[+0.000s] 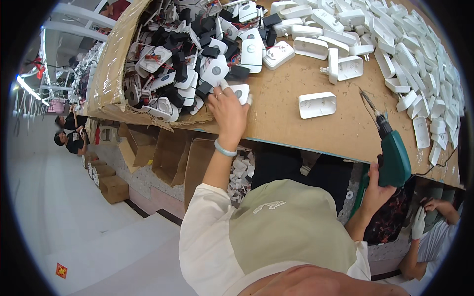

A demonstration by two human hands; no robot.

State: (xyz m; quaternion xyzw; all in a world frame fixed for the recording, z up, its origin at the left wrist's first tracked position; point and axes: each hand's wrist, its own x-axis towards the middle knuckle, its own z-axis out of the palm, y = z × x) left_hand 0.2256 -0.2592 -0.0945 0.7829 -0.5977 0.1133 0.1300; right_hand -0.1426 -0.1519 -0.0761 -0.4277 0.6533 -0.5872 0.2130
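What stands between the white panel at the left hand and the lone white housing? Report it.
Nothing visible: only brown tabletop lies between the white panel and the lone white housing. The green tool in the right hand sits right of the housing.

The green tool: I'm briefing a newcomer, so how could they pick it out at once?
On the brown tabletop, follow the near edge rightward. There the person's right hand grips the green tool. Its pistol shape and dark green colour set it apart from the white shells nearby.

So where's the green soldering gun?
In the head view's right half, the green soldering gun is in the right hand, right of the lone white shell.
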